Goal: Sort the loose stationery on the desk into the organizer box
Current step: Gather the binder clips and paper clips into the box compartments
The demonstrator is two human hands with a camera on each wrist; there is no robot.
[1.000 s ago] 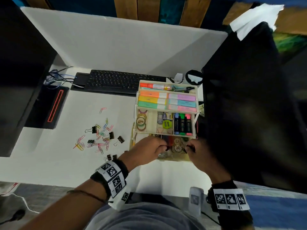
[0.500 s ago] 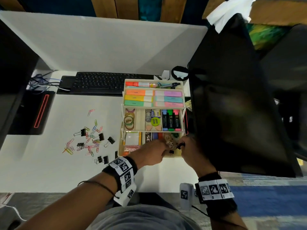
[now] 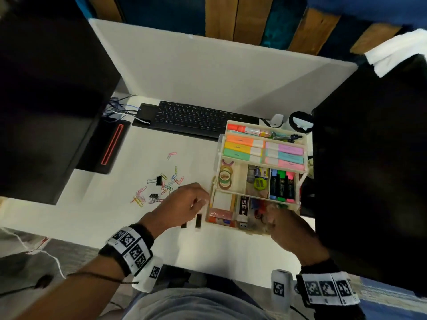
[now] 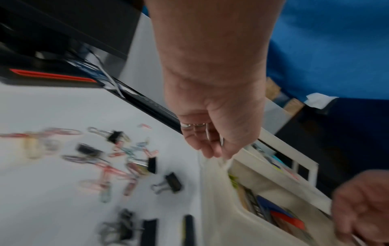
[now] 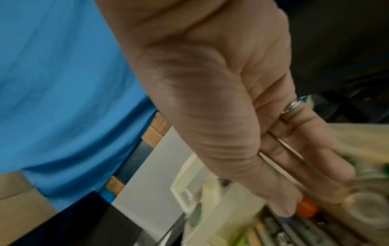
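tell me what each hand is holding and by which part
The left hand holds nothing, its fingers loose above the desk. The right hand is down in the organizer box; blur hides any hold.

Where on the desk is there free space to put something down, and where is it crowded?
Free: the white desk between the keyboard and the paper clips, and the near edge between both wrists. Crowded: the clip pile beside the left hand, and the organizer box, where the right hand reaches in.
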